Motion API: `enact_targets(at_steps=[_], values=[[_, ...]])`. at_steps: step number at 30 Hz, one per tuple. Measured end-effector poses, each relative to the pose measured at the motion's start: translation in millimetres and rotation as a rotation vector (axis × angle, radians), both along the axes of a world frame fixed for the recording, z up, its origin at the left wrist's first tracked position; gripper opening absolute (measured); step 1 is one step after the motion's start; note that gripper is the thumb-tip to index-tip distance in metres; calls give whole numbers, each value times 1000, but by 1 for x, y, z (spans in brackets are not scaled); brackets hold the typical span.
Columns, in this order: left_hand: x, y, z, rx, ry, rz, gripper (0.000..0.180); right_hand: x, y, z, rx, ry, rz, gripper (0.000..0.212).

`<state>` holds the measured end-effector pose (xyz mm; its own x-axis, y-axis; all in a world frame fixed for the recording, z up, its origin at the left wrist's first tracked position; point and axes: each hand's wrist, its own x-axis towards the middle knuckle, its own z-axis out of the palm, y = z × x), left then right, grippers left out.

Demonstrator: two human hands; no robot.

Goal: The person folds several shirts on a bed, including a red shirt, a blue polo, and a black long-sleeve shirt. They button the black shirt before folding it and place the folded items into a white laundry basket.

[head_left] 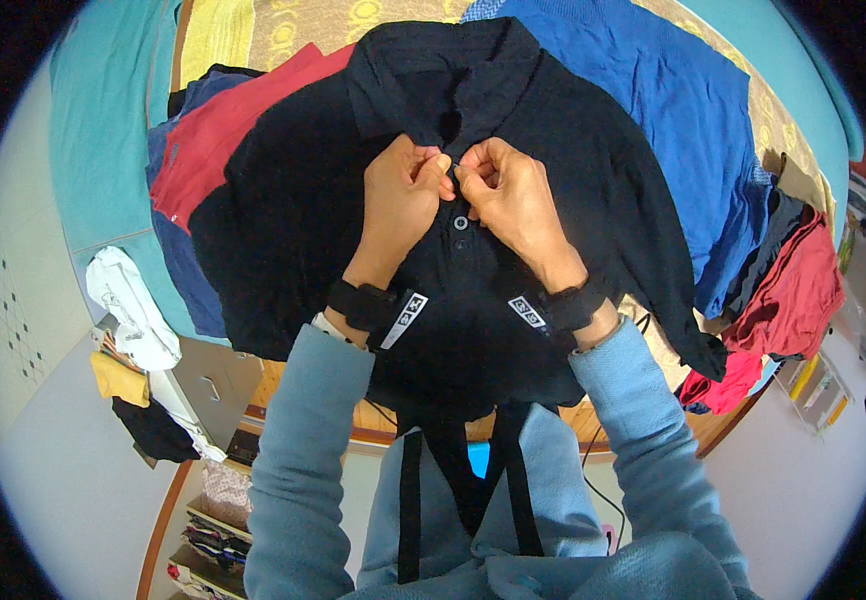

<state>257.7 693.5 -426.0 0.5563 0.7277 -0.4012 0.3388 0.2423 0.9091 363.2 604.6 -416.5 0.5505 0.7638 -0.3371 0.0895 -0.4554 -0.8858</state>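
Note:
A black collared shirt [461, 325] lies spread out front side up, its collar [498, 75] away from me and a sleeve stretching down to the right. Both hands meet at its neck opening, just above a round button [461, 223]. My left hand [400, 200] pinches the left edge of the placket between thumb and fingers. Opposite it, my right hand [515, 195] pinches the right edge, the fingertips nearly touching those of the left. A second, darker button [461, 245] sits lower on the placket. Whatever small part lies between the fingertips is hidden.
Red cloth [213, 140] and dark blue cloth lie under the shirt's left side. A blue knitted garment [653, 120] is at the right, with red garments [788, 285] beyond it. White cloth [133, 305] hangs over a drawer unit [215, 385] at the left.

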Motion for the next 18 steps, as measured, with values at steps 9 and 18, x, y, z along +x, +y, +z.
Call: enact_targets(at_steps=[9,18], values=[[-1,2,8,39,77,-36,9,-4,-4,-4,84,-284,111,10],[7,16,24,79,310,-315,21,-9,-7,-8,100,-328,103,12]])
